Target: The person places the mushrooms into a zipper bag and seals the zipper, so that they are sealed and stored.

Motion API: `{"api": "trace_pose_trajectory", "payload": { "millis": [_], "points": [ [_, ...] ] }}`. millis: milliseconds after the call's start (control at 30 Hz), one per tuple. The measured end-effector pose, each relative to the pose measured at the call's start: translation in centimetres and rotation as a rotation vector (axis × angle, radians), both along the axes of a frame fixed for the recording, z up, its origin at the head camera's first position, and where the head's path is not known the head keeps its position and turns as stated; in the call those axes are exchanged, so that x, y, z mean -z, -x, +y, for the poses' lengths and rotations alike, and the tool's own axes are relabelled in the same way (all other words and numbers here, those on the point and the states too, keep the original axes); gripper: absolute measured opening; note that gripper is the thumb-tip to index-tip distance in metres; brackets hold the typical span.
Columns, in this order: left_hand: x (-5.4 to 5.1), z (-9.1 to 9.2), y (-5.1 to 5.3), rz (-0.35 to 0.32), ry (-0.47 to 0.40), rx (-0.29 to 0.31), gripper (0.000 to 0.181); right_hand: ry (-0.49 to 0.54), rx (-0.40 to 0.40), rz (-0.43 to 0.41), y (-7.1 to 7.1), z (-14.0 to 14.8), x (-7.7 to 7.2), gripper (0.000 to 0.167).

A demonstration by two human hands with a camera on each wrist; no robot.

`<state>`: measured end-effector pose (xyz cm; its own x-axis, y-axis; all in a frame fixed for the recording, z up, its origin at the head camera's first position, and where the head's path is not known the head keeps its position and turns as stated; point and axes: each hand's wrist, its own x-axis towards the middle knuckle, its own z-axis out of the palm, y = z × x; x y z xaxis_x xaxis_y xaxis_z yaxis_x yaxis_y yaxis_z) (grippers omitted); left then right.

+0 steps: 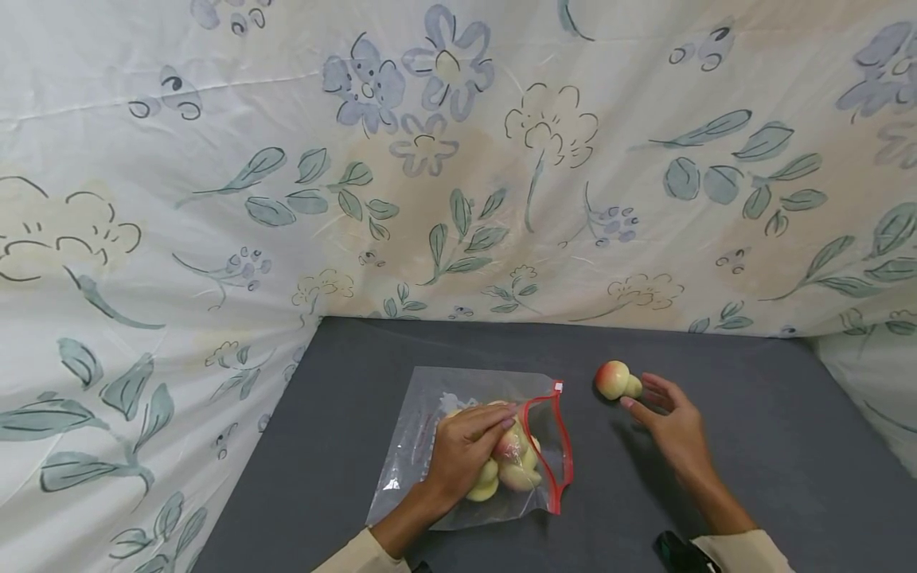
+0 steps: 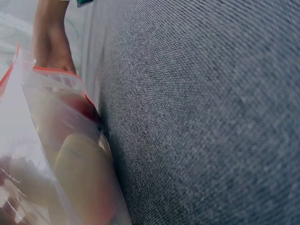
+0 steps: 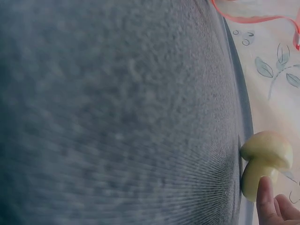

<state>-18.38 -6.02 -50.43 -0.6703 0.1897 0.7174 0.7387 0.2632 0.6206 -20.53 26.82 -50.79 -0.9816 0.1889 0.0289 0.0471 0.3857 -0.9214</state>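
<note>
A clear zip bag (image 1: 411, 446) with a red zip edge lies on the dark table, holding several mushroom-shaped pieces (image 1: 517, 476) in pale yellow and red. Over the bag's top, my left hand (image 1: 469, 446) pinches its upper film near the parted mouth. In the left wrist view, the pieces show blurred through the film (image 2: 82, 164). One loose mushroom (image 1: 614, 380), red and yellow in the cap with a pale green stem, lies right of the bag. Beside its stem is my right hand (image 1: 673, 422), thumb and fingers spread apart. The right wrist view shows this mushroom (image 3: 267, 150) beyond a fingertip.
Dark grey cloth covers the table (image 1: 344, 382). A floral curtain (image 1: 458, 239) hangs behind it and along the sides. A black object (image 1: 677, 551) sits at the right wrist, by the cream sleeve.
</note>
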Motion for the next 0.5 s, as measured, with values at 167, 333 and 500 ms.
{"api": "trace_pose_trajectory", "payload": {
  "millis": [167,333,500],
  "points": [
    [0.1,0.0,0.0,0.008,-0.001,0.002,0.021,0.012,-0.015,-0.002,0.6,0.1,0.1,0.079],
    [0.2,0.0,0.0,0.000,-0.016,0.013,0.021,0.029,-0.016,-0.022,1.2,0.1,0.1,0.079],
    [0.3,0.0,0.0,0.001,-0.026,0.021,0.022,0.045,-0.019,-0.047,2.0,0.2,0.2,0.080]
  ]
}}
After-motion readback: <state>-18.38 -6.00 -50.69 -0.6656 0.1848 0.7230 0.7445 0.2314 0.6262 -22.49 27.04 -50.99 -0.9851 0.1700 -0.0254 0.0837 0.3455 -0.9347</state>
